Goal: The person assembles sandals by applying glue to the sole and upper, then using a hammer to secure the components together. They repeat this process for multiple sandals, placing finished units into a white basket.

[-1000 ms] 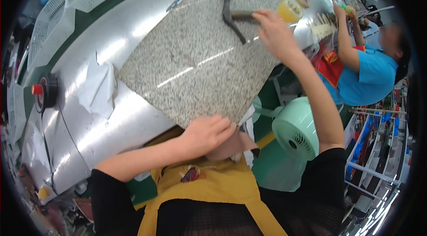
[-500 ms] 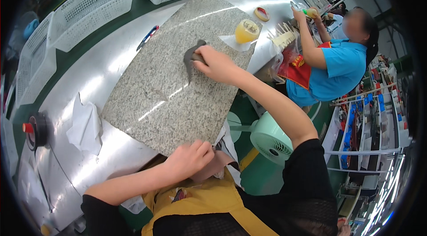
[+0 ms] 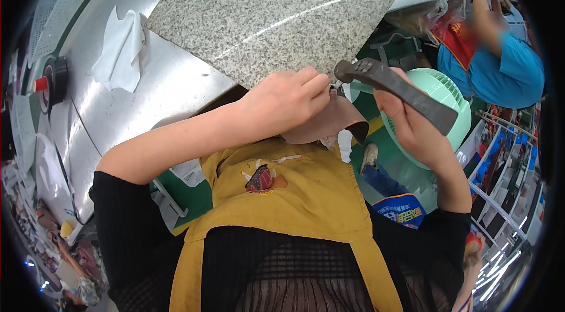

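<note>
My right hand [image 3: 412, 127] grips a dark grey tool [image 3: 395, 85] with a long handle, its head pointing left toward my other hand. My left hand [image 3: 285, 103] pinches a brown leather piece [image 3: 329, 127] at the near corner of a speckled granite slab [image 3: 276, 9]. The leather curls down below my fingers, over my yellow apron [image 3: 282, 206]. The tool's head is just to the right of my left fingertips, close to the leather's upper edge.
The slab lies on a shiny metal worktable [image 3: 147, 94] with a white cloth [image 3: 120, 47] on it. A black and red round object [image 3: 50, 79] sits at the far left. A green fan [image 3: 447, 97] stands below right. A person in a blue shirt [image 3: 500, 71] works at the right.
My right hand has taken the dark tool off the slab and brought it back next to my left hand. The view has tipped down toward my lap.
</note>
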`<state>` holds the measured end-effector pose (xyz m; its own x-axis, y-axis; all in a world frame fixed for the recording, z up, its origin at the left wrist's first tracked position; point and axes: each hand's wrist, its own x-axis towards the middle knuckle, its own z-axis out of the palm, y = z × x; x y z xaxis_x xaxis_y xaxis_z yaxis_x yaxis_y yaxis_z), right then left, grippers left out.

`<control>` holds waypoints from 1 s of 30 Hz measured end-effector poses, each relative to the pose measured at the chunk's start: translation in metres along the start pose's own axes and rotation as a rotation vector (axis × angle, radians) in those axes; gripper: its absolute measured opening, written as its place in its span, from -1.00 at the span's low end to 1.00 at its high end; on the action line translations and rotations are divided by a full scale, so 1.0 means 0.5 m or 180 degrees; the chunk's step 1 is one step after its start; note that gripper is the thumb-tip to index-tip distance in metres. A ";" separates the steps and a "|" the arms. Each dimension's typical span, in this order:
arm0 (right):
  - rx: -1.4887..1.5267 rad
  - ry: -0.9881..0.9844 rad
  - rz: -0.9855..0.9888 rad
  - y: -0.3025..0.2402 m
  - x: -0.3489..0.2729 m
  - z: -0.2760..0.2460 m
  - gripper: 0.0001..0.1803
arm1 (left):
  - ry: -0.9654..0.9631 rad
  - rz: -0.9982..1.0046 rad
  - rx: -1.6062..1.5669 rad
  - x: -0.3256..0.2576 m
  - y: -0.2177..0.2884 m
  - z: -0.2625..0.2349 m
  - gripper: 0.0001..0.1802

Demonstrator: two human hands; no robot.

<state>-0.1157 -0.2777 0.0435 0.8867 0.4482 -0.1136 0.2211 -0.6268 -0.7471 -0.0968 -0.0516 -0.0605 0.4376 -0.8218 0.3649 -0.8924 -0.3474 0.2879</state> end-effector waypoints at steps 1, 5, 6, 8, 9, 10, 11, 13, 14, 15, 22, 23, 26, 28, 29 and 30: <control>-0.0030 0.0011 -0.0072 0.007 -0.002 0.010 -0.78 | 0.0038 0.0016 -0.0005 0.000 0.001 0.002 -0.62; -0.0255 -0.0318 -0.0002 0.015 0.001 0.014 -0.75 | 0.0130 0.0030 0.0086 0.000 0.002 0.008 -0.75; -0.0399 -0.0379 -0.0156 0.017 0.005 0.011 -0.74 | 0.0136 0.0024 0.0133 -0.001 0.003 0.008 -0.81; -0.0304 -0.0074 -0.0306 0.015 -0.001 0.011 -0.72 | 0.0168 0.0029 0.0074 -0.005 0.001 0.009 -0.81; -0.0182 0.0011 -0.0196 0.008 0.000 0.014 -0.72 | 0.0182 0.0030 0.0046 -0.007 -0.001 0.010 -0.80; -0.0067 0.0114 -0.0056 0.001 -0.002 0.015 -0.72 | 0.0229 0.0038 0.0046 -0.007 -0.001 0.012 -0.79; 0.0130 0.0018 -0.0115 0.012 -0.007 0.026 -0.73 | 0.0275 0.0045 0.0047 -0.007 -0.001 0.014 -0.79; -0.0167 -0.0442 0.0047 0.020 -0.004 0.024 -0.71 | 0.0322 0.0066 0.0108 -0.005 -0.002 0.014 -0.77; 0.0014 -0.0425 0.0176 0.014 -0.004 0.019 -0.69 | 0.0324 0.0083 0.0167 -0.005 -0.003 0.012 -0.76; -0.0020 -0.0301 -0.0004 0.013 -0.003 0.020 -0.68 | 0.0325 0.0106 0.0227 -0.006 -0.005 0.008 -0.75; -0.0626 -0.0120 -0.0435 0.048 -0.002 0.058 -0.92 | 0.0131 0.0086 0.0406 0.009 -0.012 -0.011 -0.74; -0.0406 -0.0265 0.0051 0.037 0.000 0.055 -0.64 | 0.0186 -0.0055 0.0208 0.008 -0.013 -0.008 -0.76; -0.0675 -0.0166 -0.0250 0.039 -0.004 0.074 -0.71 | 0.0014 -0.0678 -0.0348 0.008 0.003 -0.027 -0.81; -0.0618 -0.0177 -0.0107 0.042 -0.016 0.067 -0.70 | -0.0058 -0.0856 -0.0544 0.015 0.007 -0.032 -0.83; -0.0577 -0.0202 -0.0057 0.045 -0.015 0.066 -0.70 | -0.0034 -0.0800 -0.0551 0.016 0.005 -0.029 -0.83; -0.0540 -0.0206 -0.0054 0.049 -0.015 0.064 -0.69 | -0.0006 -0.0757 -0.0559 0.017 0.002 -0.027 -0.83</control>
<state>-0.1300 -0.2761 0.0048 0.8555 0.4963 -0.1479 0.3060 -0.7149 -0.6287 -0.0927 -0.0529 -0.0453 0.6320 -0.7274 0.2673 -0.7320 -0.4470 0.5142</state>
